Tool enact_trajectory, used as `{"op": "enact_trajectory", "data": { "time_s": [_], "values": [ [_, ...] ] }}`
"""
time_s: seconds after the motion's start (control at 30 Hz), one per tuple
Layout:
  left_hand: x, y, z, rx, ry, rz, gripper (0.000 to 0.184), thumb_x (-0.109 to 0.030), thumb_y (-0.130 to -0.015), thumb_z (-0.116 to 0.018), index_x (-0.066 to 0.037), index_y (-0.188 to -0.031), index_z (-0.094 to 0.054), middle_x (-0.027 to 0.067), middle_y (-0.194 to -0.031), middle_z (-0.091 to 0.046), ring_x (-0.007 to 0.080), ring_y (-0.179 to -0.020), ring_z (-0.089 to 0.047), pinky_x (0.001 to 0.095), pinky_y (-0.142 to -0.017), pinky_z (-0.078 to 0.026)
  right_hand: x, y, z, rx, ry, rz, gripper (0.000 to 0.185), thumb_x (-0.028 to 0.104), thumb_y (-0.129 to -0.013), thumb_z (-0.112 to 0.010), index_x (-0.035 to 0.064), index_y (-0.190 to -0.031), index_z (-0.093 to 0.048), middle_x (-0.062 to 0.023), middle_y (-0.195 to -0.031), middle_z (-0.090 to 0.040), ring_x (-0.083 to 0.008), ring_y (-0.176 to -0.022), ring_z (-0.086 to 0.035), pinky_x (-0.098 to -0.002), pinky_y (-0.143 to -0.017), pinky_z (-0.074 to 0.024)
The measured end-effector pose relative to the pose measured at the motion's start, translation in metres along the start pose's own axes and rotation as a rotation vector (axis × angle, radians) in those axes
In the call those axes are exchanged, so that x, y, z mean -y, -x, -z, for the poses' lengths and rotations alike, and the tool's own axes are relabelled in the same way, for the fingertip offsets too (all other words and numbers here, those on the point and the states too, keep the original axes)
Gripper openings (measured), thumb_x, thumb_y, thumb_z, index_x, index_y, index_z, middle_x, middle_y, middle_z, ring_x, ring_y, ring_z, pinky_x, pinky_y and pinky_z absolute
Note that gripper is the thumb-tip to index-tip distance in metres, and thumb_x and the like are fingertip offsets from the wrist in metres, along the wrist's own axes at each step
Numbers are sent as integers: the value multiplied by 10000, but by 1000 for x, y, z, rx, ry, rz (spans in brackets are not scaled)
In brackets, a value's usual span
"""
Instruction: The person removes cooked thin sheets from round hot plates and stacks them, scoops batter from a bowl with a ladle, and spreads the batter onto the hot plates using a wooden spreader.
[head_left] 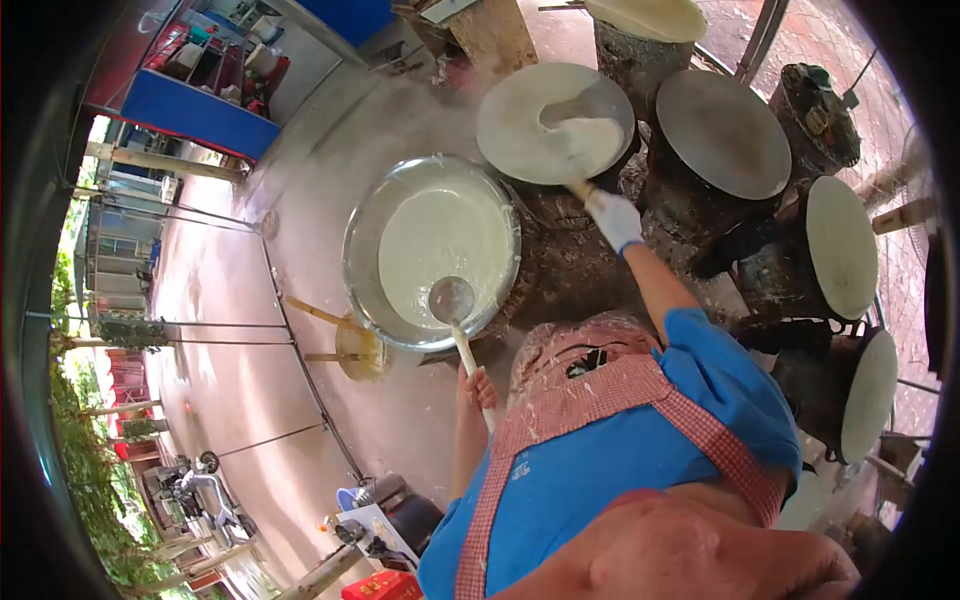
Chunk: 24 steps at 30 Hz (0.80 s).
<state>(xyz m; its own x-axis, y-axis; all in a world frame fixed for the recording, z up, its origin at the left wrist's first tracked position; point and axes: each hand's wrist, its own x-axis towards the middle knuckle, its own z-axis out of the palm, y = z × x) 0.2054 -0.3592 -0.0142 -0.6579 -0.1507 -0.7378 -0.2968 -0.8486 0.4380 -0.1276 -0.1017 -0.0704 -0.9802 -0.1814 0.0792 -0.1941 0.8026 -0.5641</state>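
My left hand (478, 388) is wrapped round the pale handle of a ladle (452, 299). Its round metal bowl hangs over white batter (440, 235), inside a wide steel basin (362, 225). My right hand (613, 219), in a white glove, grips a short wooden-handled tool (580, 187) at the near edge of a round griddle (500, 125). The far end of that tool is hard to make out. Wet white batter (592, 145) covers part of the griddle, beside a darker patch.
More round griddles stand on sooty drum stoves to my right, among them a bare grey one (725, 135) and a pale-coated one (842, 248). A yellowish bucket (360, 350) with wooden handles sits left of the basin. A scooter (205, 500) is parked farther left.
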Motion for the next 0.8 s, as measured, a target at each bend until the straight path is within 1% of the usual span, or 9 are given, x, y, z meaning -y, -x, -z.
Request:
{"op": "enact_trajectory", "data": {
  "time_s": [0.07, 0.17, 0.23, 0.33, 0.4, 0.47, 0.67, 0.73, 0.8],
  "values": [
    [3, 2, 2, 30, 63, 27, 504, -73, -859, -454, -243, -1288, -250, -31, -553, -293, 46, -375, -288, 167, -308, -238, -8, 31, 17, 166, 73, -30, 302, 412, -795, -496, 203, -971, -625, -156, -819, -620, -336, -778, -592, -442, -689, -458],
    [2, -6, 6, 44, -44, 40, 499, -60, -855, -457, -217, -1283, -255, -34, -560, -286, 39, -387, -284, 166, -312, -238, -90, 1, 28, -60, 185, -57, 293, 391, -822, -477, 171, -953, -621, -147, -660, -602, -352, -634, -586, -465, -591, -455],
    [-1, -11, -4, 31, -53, 54, 495, -53, -851, -464, -205, -1277, -261, -33, -564, -287, 39, -392, -284, 167, -315, -241, -79, -31, 48, -254, -86, -58, 292, 376, -824, -471, 116, -853, -600, -166, -729, -604, -343, -721, -585, -469, -635, -442],
    [3, -20, -25, 24, -23, 92, 441, -55, -851, -475, -190, -1230, -296, -32, -557, -285, 41, -396, -292, 170, -317, -250, -41, -46, 30, -217, -59, -1, 260, 360, -807, -507, 148, -893, -630, -157, -736, -604, -331, -724, -589, -442, -643, -456],
    [-3, -23, -55, 12, 21, 97, 355, -61, -855, -477, -197, -1152, -340, -38, -537, -271, 40, -384, -285, 169, -305, -244, -36, 5, 34, 92, 234, 151, 241, 341, -799, -536, 168, -931, -641, -147, -742, -611, -315, -703, -597, -428, -634, -465],
    [0, -28, -49, 25, -57, 74, 329, -62, -856, -478, -205, -1124, -351, -41, -528, -264, 41, -376, -279, 168, -297, -240, -69, 43, 36, 13, 95, -26, 230, 322, -802, -541, 176, -950, -639, -136, -747, -617, -315, -674, -596, -424, -616, -468],
    [9, -47, -71, -44, 169, 180, 255, -68, -860, -476, -208, -1049, -379, -41, -510, -247, 44, -362, -257, 172, -277, -235, -83, -153, 58, -96, -191, -194, 388, 388, -777, -515, 97, -1018, -605, -200, -1009, -575, -347, -952, -535, -406, -813, -417],
    [5, -44, -69, -65, 9, 148, 221, -63, -858, -476, -189, -1009, -375, -41, -521, -257, 45, -375, -264, 173, -282, -230, -119, -235, 12, -98, -113, -185, 358, 364, -725, -548, 71, -907, -644, -195, -855, -614, -352, -826, -581, -403, -707, -459],
    [5, -29, -39, -58, 27, 155, 178, -64, -859, -474, -170, -969, -384, -40, -530, -264, 44, -387, -274, 171, -289, -224, -99, -204, 43, -178, -478, -153, 384, 357, -684, -611, 19, -863, -644, -203, -845, -623, -301, -796, -618, -384, -680, -470]
  ]
}}
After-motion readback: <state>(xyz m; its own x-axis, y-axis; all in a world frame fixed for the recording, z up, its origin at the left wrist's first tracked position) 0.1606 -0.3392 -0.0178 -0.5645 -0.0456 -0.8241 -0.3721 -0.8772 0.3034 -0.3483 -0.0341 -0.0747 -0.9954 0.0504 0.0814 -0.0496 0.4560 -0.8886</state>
